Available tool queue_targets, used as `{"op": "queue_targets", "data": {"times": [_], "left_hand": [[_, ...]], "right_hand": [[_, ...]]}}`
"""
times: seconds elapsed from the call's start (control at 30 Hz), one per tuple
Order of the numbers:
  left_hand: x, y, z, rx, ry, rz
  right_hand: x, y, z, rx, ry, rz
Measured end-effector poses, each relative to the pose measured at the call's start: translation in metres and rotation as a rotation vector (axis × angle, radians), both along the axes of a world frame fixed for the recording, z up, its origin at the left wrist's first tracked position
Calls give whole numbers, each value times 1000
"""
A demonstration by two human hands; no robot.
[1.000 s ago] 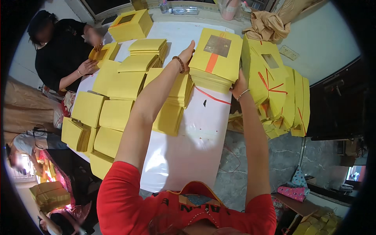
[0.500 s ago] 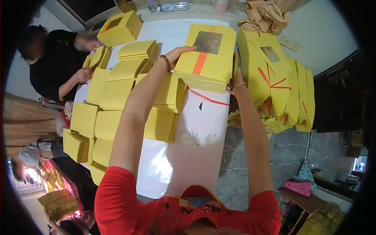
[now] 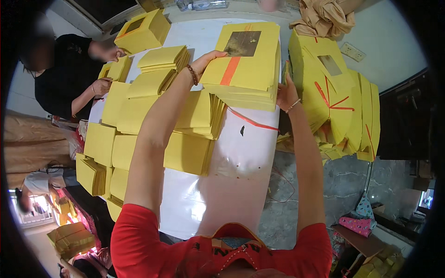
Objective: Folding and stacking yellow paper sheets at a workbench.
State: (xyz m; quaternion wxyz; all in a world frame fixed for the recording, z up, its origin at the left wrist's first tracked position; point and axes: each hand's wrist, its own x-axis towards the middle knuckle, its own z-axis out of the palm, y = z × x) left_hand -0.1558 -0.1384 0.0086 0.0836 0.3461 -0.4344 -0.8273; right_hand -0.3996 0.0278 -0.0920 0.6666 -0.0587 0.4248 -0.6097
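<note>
A thick stack of yellow paper sheets (image 3: 252, 67) with a dark rectangular patch on top and a red strap across it lies toward the far right of the white-covered table (image 3: 232, 194). My left hand (image 3: 207, 64) grips its left side, the thumb on top beside the patch and the other fingers hidden. At the right side, my right hand (image 3: 288, 95) is closed against the stack's edge, thumb raised next to a thin yellow strip. Its fingers are partly hidden. A loose red strap (image 3: 252, 121) runs out from the stack's near side.
Several piles of folded yellow paper (image 3: 187, 150) cover the table's left half. A yellow box-like block (image 3: 143, 32) sits at the far left. Beyond the right edge stands a tall yellow paper bundle (image 3: 331, 88) with red straps. A co-worker (image 3: 62, 74) handles yellow paper at the left.
The view has shifted slightly. Both hands stay at the stack, which has turned a little; my right hand's fingers have slid up from its near corner along the side.
</note>
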Motion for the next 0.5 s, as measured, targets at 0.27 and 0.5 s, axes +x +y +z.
{"op": "queue_targets", "data": {"times": [0.27, 0.5], "left_hand": [[-12, -1, -8, 95, 77, -10], [-19, 3, 7, 56, 128, -19]], "right_hand": [[-12, -1, 38, -232, 156, 244], [-15, 6, 30, -310, 111, 51]]}}
